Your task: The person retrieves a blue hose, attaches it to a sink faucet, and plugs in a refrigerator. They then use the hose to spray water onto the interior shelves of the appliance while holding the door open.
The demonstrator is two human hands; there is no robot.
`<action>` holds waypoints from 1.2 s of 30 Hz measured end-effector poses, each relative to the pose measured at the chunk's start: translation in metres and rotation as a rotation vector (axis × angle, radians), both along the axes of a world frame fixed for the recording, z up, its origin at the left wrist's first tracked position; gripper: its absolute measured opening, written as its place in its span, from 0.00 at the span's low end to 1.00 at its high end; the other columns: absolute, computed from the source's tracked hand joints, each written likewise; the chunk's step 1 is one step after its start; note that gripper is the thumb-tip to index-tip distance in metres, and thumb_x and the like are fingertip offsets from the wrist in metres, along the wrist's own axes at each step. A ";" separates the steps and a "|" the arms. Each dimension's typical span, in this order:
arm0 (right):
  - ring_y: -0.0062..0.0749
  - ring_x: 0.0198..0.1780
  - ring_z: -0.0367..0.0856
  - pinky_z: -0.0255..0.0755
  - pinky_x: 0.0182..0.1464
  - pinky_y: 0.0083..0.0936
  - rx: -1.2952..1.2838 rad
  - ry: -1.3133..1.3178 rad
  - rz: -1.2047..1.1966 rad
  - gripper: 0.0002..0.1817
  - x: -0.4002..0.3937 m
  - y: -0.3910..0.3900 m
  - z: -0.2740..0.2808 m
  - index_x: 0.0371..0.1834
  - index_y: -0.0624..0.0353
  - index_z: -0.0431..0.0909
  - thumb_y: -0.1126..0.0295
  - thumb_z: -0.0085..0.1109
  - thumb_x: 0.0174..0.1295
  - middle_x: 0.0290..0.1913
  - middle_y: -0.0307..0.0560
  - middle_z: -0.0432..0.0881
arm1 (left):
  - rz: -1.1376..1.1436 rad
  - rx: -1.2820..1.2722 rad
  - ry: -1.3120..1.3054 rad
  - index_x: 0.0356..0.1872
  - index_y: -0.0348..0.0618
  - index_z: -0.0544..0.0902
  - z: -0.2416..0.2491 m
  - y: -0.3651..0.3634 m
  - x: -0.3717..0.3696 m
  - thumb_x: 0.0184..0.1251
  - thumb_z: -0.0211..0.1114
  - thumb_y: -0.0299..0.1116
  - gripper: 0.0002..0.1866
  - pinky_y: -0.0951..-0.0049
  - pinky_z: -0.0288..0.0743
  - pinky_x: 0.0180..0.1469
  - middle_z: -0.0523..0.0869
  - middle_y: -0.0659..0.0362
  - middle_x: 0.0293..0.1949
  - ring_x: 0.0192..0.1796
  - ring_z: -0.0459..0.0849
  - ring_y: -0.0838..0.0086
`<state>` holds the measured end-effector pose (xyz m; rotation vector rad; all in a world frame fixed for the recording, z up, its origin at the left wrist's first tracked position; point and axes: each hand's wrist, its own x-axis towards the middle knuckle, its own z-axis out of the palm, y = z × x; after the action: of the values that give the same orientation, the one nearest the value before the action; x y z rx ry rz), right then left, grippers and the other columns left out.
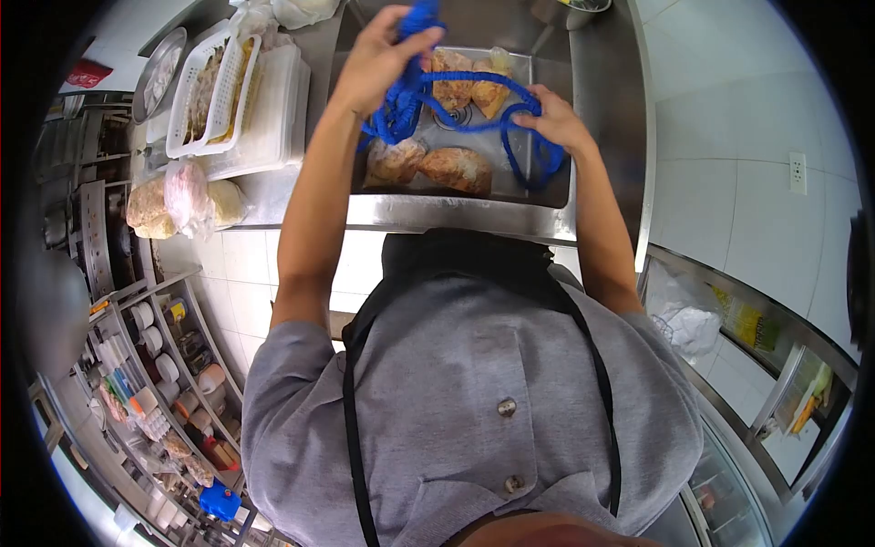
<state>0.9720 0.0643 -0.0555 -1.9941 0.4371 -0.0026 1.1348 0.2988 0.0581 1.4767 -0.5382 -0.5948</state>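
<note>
Left hand [381, 56], right hand [560, 122] — on blue hose [397, 117]

The right wall [743, 118] is white-tiled and carries a socket [797, 173]; a steel counter [273, 196] spans the far side; the floor [248, 296] is pale-tiled; crowded shelving [214, 338] stands near left.

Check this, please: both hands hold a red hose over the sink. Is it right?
The colour is wrong: the hose is blue, as the head view shows. The left hand and the right hand do hold it over the sink.
</note>
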 end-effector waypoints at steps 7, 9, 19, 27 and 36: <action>0.37 0.40 0.82 0.77 0.43 0.28 1.358 0.057 -0.113 0.27 -0.002 0.018 -0.007 0.61 0.67 0.70 0.55 0.52 0.68 0.43 0.55 0.82 | -0.696 0.252 -0.461 0.53 0.39 0.82 -0.069 -0.025 -0.106 0.64 0.66 0.41 0.20 0.69 0.75 0.53 0.81 0.52 0.52 0.53 0.80 0.64; 0.31 0.30 0.80 0.76 0.34 0.26 0.900 0.014 -0.142 0.23 -0.011 -0.006 -0.025 0.60 0.67 0.70 0.69 0.55 0.63 0.34 0.49 0.80 | -0.634 0.226 -0.498 0.50 0.40 0.83 -0.097 -0.013 -0.098 0.65 0.66 0.40 0.18 0.67 0.77 0.51 0.84 0.51 0.49 0.51 0.82 0.61; 0.55 0.41 0.82 0.77 0.46 0.42 -0.752 0.103 -0.260 0.23 -0.050 -0.009 -0.007 0.58 0.61 0.72 0.71 0.54 0.57 0.42 0.60 0.80 | 0.149 1.020 0.245 0.51 0.30 0.79 -0.401 0.077 0.066 0.50 0.72 0.54 0.37 0.66 0.72 0.61 0.82 0.43 0.53 0.58 0.81 0.58; 0.58 0.55 0.74 0.74 0.54 0.47 -0.715 0.273 0.076 0.24 -0.074 0.027 -0.010 0.58 0.58 0.72 0.70 0.59 0.55 0.55 0.58 0.73 | 0.385 1.299 0.249 0.71 0.35 0.58 -0.322 -0.025 0.041 0.39 0.76 0.63 0.61 0.56 0.47 0.75 0.63 0.42 0.70 0.75 0.54 0.56; 0.55 0.51 0.78 0.73 0.55 0.45 -0.394 0.366 0.132 0.21 -0.037 0.032 -0.105 0.56 0.59 0.74 0.68 0.58 0.58 0.50 0.57 0.78 | 0.391 0.625 0.282 0.41 0.35 0.83 -0.250 -0.002 0.070 0.47 0.67 0.31 0.18 0.66 0.79 0.41 0.87 0.49 0.36 0.38 0.85 0.61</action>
<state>0.9347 0.0962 -0.1606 -2.4191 0.5700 0.3916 1.2044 0.2973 -0.1916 1.9748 0.1846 -0.6745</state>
